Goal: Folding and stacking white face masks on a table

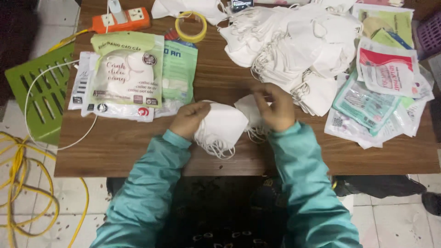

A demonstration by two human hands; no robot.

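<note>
Fingers of left hand (187,119) closed on folded white fabric face mask (223,125), near table (119,147) front edge, centre. Right hand (274,109) pinching second white mask (248,108) just beside first, ear loops dangling. Behind: loose white mask pile (294,41). Left: green printed mask packets (128,69). Right: flat empty plastic wrappers (376,101). Far edge: yellow tape roll (191,26), orange power strip (120,19).

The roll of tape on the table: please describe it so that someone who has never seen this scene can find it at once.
Start at the wooden table and go to its far edge, left of the big heap of white masks. Beside the orange power strip lies the roll of tape, flat on its side. It is the only yellow ring there, with wood showing through its hole.
</note>
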